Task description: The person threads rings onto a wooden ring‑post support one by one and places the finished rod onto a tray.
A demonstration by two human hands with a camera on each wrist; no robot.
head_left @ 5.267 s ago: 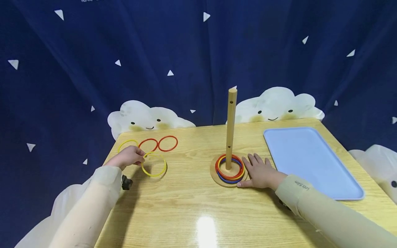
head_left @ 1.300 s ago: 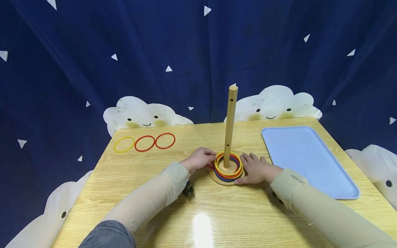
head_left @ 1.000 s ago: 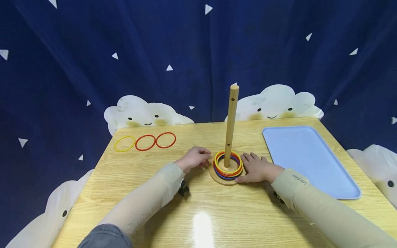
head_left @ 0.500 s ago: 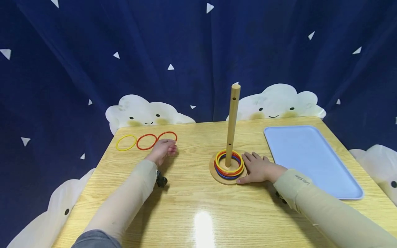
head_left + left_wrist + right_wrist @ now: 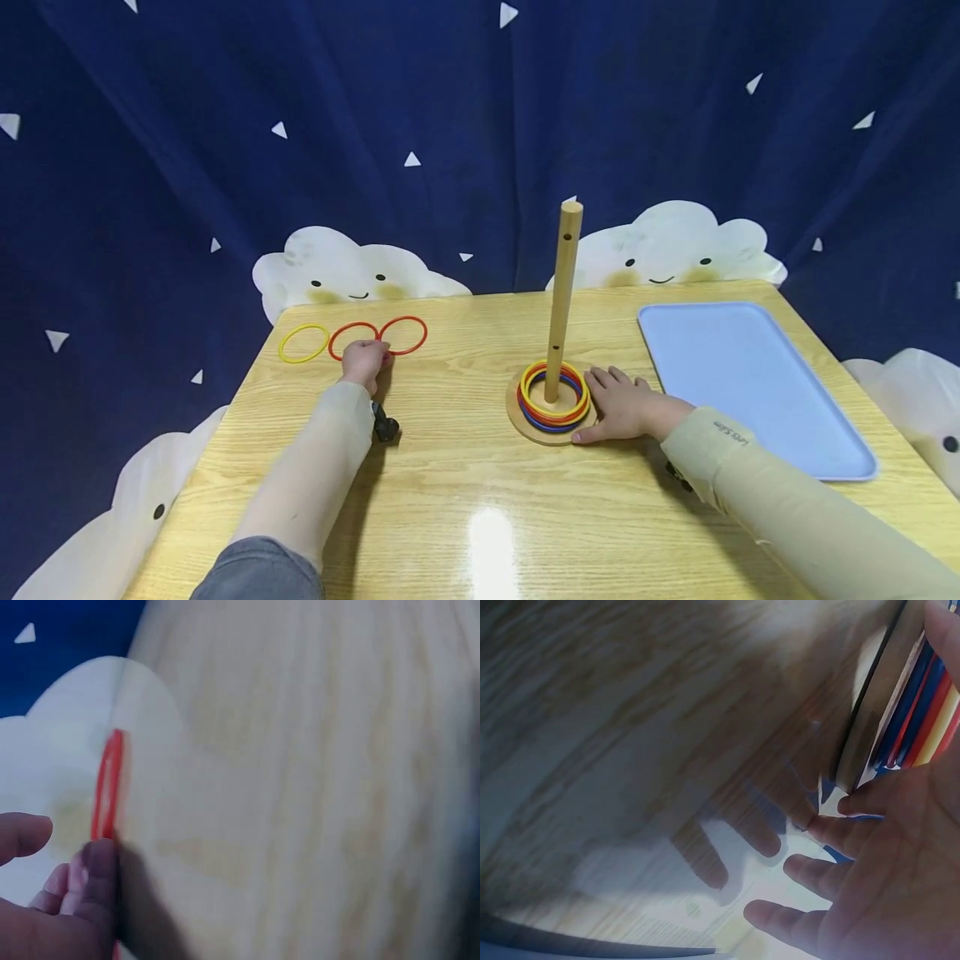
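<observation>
My left hand (image 5: 365,363) reaches down at the near edge of two red rings lying side by side. The left red ring (image 5: 335,335) is partly covered by the hand; the right red ring (image 5: 425,332) lies by the fingertips. In the left wrist view, the thumb stands apart from the fingers (image 5: 97,881), which overlap a red ring (image 5: 114,780). My right hand (image 5: 621,407) lies with spread fingers against the round wooden base (image 5: 517,421) of an upright wooden post (image 5: 562,292). Several rings (image 5: 530,408) in yellow, red and blue are stacked around the post.
A yellow ring (image 5: 281,346) lies left of the red ones at the table's back left. The light blue tray (image 5: 750,383) rests on the table's right side. Behind the wooden table (image 5: 420,492) hangs a dark blue curtain (image 5: 450,125) with white clouds.
The left hand carried a yellow ring onto the stack around the post and let go of it. It has since moved back left to the red rings. The right hand has stayed at the base.
</observation>
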